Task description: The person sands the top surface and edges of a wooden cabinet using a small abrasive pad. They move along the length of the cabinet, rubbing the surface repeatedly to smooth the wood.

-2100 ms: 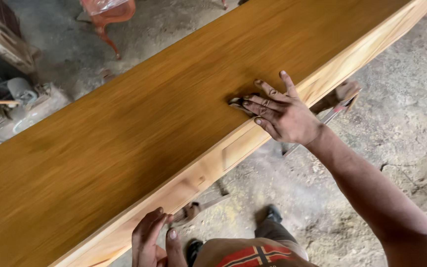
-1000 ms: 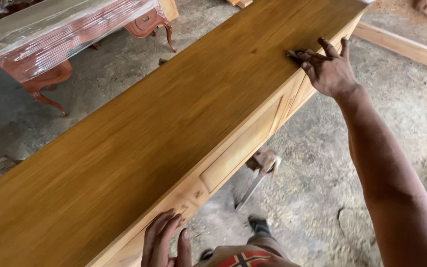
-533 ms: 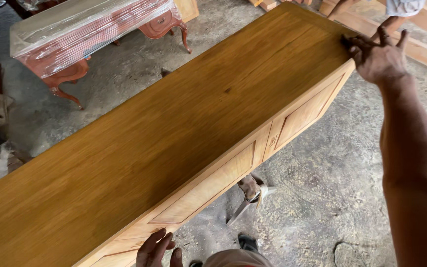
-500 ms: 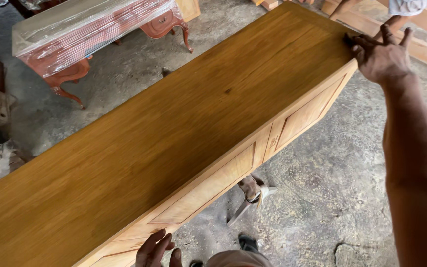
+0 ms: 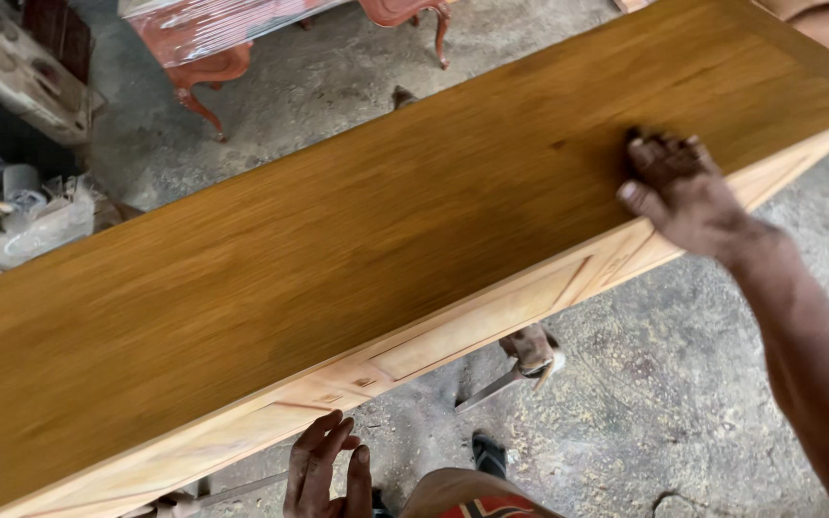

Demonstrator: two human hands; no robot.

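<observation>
Head view: the long wooden tabletop (image 5: 357, 249) runs corner to corner across the shot. Right hand (image 5: 678, 192) lies on it close to its near edge, fingers curled over something dark, can't tell what. Left hand (image 5: 328, 475) sits just below that edge, fingers loose. Red table (image 5: 242, 38) stands beyond the far edge, bare concrete floor (image 5: 683, 412) on the near side.

The long tabletop (image 5: 357, 230) is a warm honey-brown with streaky grain, and its paneled side (image 5: 491, 321) is paler, raw-looking tan. Upper left there's a reddish-brown table (image 5: 213, 38), all over a mottled grey floor (image 5: 702, 403).
</observation>
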